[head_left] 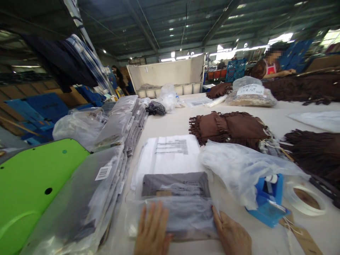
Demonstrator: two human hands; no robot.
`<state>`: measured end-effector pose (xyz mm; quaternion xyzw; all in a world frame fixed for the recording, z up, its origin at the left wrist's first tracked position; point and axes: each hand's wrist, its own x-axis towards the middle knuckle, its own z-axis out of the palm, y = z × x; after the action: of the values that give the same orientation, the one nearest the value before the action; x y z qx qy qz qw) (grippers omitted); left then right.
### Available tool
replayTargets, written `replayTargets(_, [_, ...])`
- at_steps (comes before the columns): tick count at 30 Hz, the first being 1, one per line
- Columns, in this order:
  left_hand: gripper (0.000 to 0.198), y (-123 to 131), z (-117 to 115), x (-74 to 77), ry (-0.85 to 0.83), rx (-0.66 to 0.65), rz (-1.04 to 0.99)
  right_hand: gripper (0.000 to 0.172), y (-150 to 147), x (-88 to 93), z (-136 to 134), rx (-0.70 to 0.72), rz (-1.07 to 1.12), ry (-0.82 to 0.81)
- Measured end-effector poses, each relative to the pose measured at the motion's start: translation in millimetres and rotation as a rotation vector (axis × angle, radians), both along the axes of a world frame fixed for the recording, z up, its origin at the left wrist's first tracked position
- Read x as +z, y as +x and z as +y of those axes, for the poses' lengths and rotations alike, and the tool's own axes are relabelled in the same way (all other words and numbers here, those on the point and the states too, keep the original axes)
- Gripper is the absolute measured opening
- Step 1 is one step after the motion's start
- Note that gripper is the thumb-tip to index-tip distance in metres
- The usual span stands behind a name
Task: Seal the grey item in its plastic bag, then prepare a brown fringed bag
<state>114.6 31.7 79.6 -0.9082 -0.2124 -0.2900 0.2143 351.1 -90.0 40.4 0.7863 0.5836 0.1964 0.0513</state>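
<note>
A clear plastic bag (pixel 191 216) with a folded dark grey item inside lies on the table in front of me. My left hand (pixel 152 226) rests flat on the bag's near left part, fingers stretched out. At its right edge, my right hand (pixel 233 232) has its thumb along the side and the other fingers curled, holding the edge. The bag's far part, with printed text over the grey item (pixel 175 184), overlaps a stack of white printed plastic bags (pixel 170 152).
Left are piles of bagged grey items (pixel 106 173) and a green panel (pixel 45 187). Right are crumpled plastic (pixel 233 163), a blue tape dispenser (pixel 269 202), a tape roll (pixel 305 200) and brown fringed items (pixel 231 125). A co-worker (pixel 272 65) is at the far right.
</note>
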Motion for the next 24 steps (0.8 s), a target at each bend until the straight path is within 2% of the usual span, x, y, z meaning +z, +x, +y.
replayTargets(1, [0.058, 11.9, -1.2, 0.3, 0.017, -0.136, 0.092, 0.059, 0.6, 0.4, 0.3, 0.003, 0.001, 0.001])
replayTargets(2, [0.062, 23.1, -0.5, 0.7, 0.006, -0.212, 0.171, 0.060, 2.2, 0.2, 0.4, 0.001, 0.022, 0.003])
replayTargets(3, [0.066, 32.8, 1.8, 1.1, -0.043, -0.231, 0.242, 0.059, 4.5, -0.7, 0.5, -0.010, 0.062, 0.007])
replayTargets(5, [0.071, 45.4, 9.2, 1.7, -0.215, -0.162, 0.360, 0.049, 9.9, -3.1, 0.4, -0.052, 0.199, 0.023])
replayTargets(8, [0.072, 49.2, 19.0, 0.7, -0.432, -0.100, 0.466, 0.033, 14.9, -5.9, -0.2, -0.148, 0.335, 0.057])
replayTargets(11, [0.071, 46.0, 21.4, -1.9, -0.528, -0.091, 0.463, 0.032, 13.7, -6.5, -0.4, -0.216, 0.304, 0.038])
replayTargets(13, [0.069, 44.9, 20.4, -3.2, -0.556, -0.084, 0.448, 0.023, 12.4, -6.0, 0.0, -0.279, 0.362, 0.013])
replayTargets(14, [0.069, 44.7, 19.7, -3.6, -0.562, -0.078, 0.445, 0.022, 12.1, -5.5, 0.2, -0.325, 0.411, 0.016])
replayTargets(16, [0.068, 44.8, 18.9, -4.3, -0.559, -0.071, 0.444, 0.031, 12.3, -4.4, 0.2, -0.406, 0.473, 0.062])
replayTargets(18, [0.066, 44.5, 19.3, -6.5, -0.521, -0.080, 0.432, 0.036, 12.3, -2.7, -1.3, -0.453, 0.441, 0.149])
replayTargets(21, [0.061, 43.6, 22.2, -14.4, -0.349, -0.100, 0.356, 0.035, 12.4, 2.4, -8.9, -0.409, 0.333, 0.262])
replayTargets(24, [0.057, 44.2, 26.7, -25.3, -0.152, -0.120, 0.241, 0.035, 20.1, 15.5, -24.0, -0.335, 0.344, 0.413])
